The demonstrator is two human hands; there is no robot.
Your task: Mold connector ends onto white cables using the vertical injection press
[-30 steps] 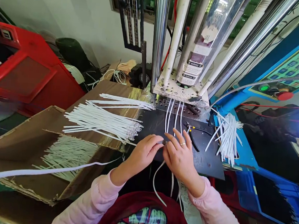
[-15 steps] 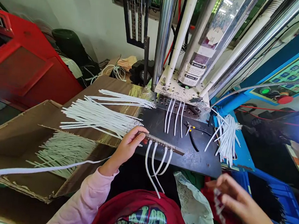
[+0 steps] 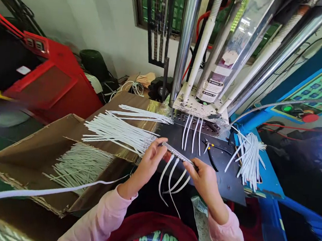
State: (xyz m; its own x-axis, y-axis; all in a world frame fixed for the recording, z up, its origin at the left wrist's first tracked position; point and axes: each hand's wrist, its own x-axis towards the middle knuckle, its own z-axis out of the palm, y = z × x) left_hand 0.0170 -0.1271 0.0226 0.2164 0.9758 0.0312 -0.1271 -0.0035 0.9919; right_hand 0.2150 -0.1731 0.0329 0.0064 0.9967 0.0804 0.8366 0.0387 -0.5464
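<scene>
- Holding slim metal bar (image 3: 179,155) up over front edge of black metal plate (image 3: 225,181), 4 white flat cords (image 3: 169,184) hanging from it
- L hand (image 3: 150,164): fingers closed on bar's left end
- R hand (image 3: 203,183): closed on right end
- Yellow-handled pliers (image 3: 211,158) on plate, just right of bar
- Tip: keep bar level, cords untangled

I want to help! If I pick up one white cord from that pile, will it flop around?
Probably only a little. The cords in the pile lie mostly straight, but those hanging from the metal bar curve gently, so they seem bendy yet springy. They look thin and light, and their smooth surface might let them slide apart.
</scene>
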